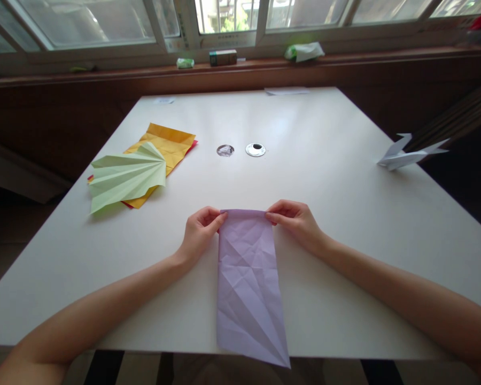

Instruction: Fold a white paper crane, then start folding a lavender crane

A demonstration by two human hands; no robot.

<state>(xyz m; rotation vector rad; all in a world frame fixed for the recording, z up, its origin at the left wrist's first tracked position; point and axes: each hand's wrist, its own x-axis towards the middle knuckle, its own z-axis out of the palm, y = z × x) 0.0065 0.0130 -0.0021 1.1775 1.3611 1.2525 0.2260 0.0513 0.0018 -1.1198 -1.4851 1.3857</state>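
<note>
a creased lilac paper strip (248, 283) lies on the white table (344, 256), its near end overhanging the edge. left hand (198, 232) and right hand (299, 220) pinch its far corners. farther left, a green pleated fan (126, 179) rests on yellow sheets (170, 144); a white folded paper (409, 155) sits far right.

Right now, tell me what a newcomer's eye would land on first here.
First, the creased purple paper in the middle of the white table, its near end hanging over the table's front edge. The left hand and the right hand pinch its far corners. Next, the pleated green paper fan to the left, lying on orange sheets, and a white folded paper bird at the right edge.
</note>
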